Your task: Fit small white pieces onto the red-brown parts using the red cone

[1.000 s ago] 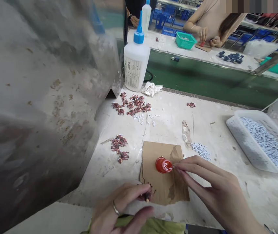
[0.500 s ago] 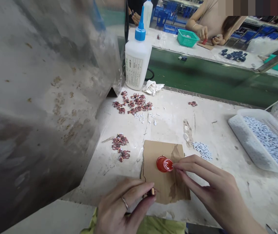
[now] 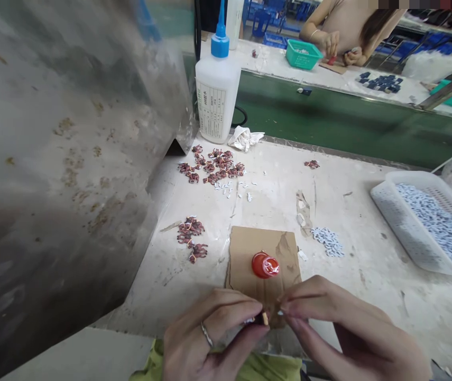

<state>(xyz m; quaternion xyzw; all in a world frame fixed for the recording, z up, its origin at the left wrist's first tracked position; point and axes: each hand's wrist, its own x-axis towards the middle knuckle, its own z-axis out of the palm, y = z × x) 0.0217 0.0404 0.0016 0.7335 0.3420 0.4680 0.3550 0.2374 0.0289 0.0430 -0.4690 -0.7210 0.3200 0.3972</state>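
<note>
My left hand point(image 3: 213, 333) pinches a small dark brown figure point(image 3: 264, 318) with a tan end, low in front of the cardboard. Facing it, my right hand point(image 3: 332, 323) holds a tiny pale piece point(image 3: 280, 313) between thumb and fingertips, a small gap from the figure. On the cardboard sheet point(image 3: 245, 243) stands a small red cup point(image 3: 265, 265), beyond both hands. Brown figures point(image 3: 191, 227) lie in a small cluster to the left, and more figures point(image 3: 221, 165) farther back. A small heap of pale pieces point(image 3: 328, 242) rests right of the cardboard.
A white basket point(image 3: 392, 211) of pale pieces stands at the right. A glue bottle point(image 3: 217, 100) and crumpled tissue point(image 3: 245, 138) are at the back. A large metal panel point(image 3: 71, 159) fills the left. Across a green divider point(image 3: 281, 111), a person point(image 3: 340, 32) works beside a green basket point(image 3: 303, 55).
My right hand has moved from the red cup down toward my left hand, now with the tiny pale piece showing at its fingertips. The whole view has shifted slightly.
</note>
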